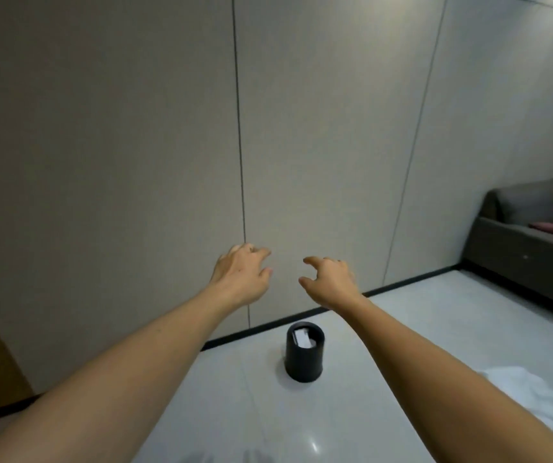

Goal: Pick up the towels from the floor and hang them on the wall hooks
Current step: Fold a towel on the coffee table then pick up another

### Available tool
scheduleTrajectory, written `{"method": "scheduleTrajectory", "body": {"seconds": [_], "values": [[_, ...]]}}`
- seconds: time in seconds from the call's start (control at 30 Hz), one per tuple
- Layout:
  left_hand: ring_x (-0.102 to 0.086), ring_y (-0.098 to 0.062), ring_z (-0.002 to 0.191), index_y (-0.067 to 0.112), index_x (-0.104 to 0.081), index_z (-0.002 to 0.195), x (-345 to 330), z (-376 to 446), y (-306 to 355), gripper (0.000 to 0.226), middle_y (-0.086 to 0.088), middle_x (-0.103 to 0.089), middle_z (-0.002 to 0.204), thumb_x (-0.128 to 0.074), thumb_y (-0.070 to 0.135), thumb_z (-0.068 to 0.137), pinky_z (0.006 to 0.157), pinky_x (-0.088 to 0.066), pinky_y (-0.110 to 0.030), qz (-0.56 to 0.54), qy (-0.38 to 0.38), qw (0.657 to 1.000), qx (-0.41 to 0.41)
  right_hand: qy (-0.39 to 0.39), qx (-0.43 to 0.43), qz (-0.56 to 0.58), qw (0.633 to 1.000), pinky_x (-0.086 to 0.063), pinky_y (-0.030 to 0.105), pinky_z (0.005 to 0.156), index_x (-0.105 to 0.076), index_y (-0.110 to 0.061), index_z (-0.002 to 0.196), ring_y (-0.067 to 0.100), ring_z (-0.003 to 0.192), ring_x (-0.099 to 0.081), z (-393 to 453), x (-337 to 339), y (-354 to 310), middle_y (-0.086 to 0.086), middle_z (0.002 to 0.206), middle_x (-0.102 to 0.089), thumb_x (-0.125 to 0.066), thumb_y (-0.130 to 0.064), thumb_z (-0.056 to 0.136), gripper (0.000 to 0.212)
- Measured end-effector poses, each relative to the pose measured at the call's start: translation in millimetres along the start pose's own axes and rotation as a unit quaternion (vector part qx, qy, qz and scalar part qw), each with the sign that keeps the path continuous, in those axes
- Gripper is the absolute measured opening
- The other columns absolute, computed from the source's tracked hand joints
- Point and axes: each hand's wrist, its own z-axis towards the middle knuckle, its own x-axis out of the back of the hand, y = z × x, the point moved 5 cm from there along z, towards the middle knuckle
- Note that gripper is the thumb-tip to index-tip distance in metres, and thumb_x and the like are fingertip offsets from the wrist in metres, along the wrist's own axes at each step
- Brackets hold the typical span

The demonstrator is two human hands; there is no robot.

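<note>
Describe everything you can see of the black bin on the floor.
The black bin is a small round container with smooth, matte walls, perhaps plastic. It stands upright on the pale glossy floor, close to the dark skirting at the foot of the grey wall, but apart from it. Its top is open, and something white, perhaps paper, lies inside. Neither hand touches it: the left hand and right hand hover above it, fingers loosely curled, holding nothing.

Home room: grey sofa (532,242), tiled floor (402,329)
</note>
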Motion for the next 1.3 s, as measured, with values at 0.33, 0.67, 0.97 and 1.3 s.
{"method": "scheduleTrajectory", "body": {"seconds": [0.33,0.67,0.97,1.3], "values": [[-0.044,-0.026,0.128,0.029,-0.045,0.141,-215.2,82.5,200.7,0.048,-0.002,-0.049,0.141,-0.048,0.044,0.096,0.101,-0.042,-0.042,-0.089,-0.165,0.97,-0.154,-0.033,-0.234,-0.014,0.972,-0.041,0.043,0.103,-0.047,-0.029,0.143,0.027,0.13,-0.041,-20.4,-18.6,269.5,0.003,0.136,-0.055,-0.055,-0.042,0.092,0.053],[-0.042,-0.028,0.131,0.025,-0.04,0.146,-395.6,158.7,344.5,0.052,-0.007,-0.043,0.145,-0.049,0.037,0.096,0.105,-0.041,-0.042,-0.13,-0.335,0.88,-0.309,-0.012,-0.469,0.036,0.882,-0.043,0.04,0.103,-0.051,-0.025,0.141,0.024,0.13,-0.047,-12.6,-48.1,445.2,0.0,0.128,-0.063,-0.057,-0.041,0.091,0.052],[-0.044,-0.03,0.129,0.02,-0.045,0.144,-503.7,218.1,448.4,0.052,-0.011,-0.046,0.141,-0.052,0.034,0.094,0.104,-0.041,-0.041,-0.158,-0.421,0.814,-0.367,0.013,-0.621,0.093,0.778,-0.049,0.037,0.096,-0.054,-0.024,0.138,0.022,0.118,-0.055,-32.7,-94.3,534.9,0.001,0.121,-0.064,-0.057,-0.038,0.093,0.047],[-0.044,-0.031,0.129,0.019,-0.045,0.143,-640.5,261.8,612.8,0.052,-0.013,-0.045,0.142,-0.054,0.035,0.094,0.104,-0.04,-0.04,-0.129,-0.485,0.767,-0.4,0.026,-0.676,0.138,0.723,-0.047,0.038,0.098,-0.055,-0.025,0.136,0.026,0.121,-0.053,-0.7,-97.6,736.1,0.004,0.122,-0.063,-0.058,-0.039,0.09,0.048]]}}
